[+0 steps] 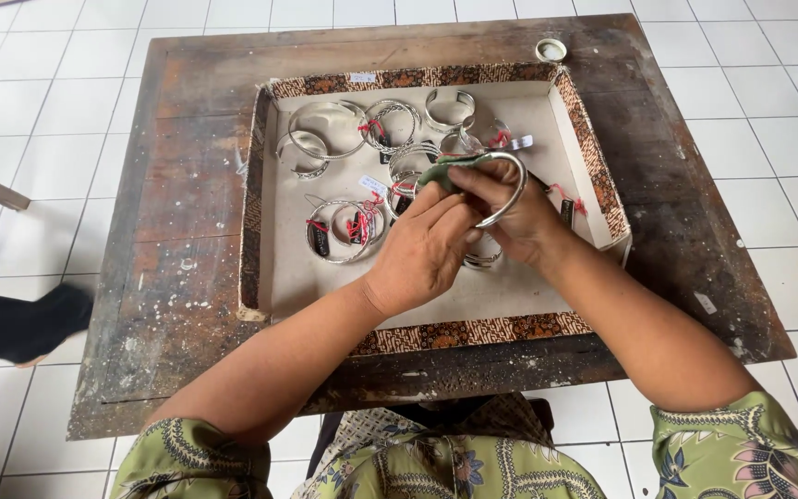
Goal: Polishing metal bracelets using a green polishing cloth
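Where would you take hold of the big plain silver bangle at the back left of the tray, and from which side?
Grip the large silver bangle at its near-left arc, coming from above. It lies flat in the tray, so only its rim offers a hold. That arc has bare tray floor inside it, while the right side touches a tagged bangle.

Both forearms reach forward; left hand (pixel 422 249) and right hand (pixel 510 208) meet, fingers curled closed.
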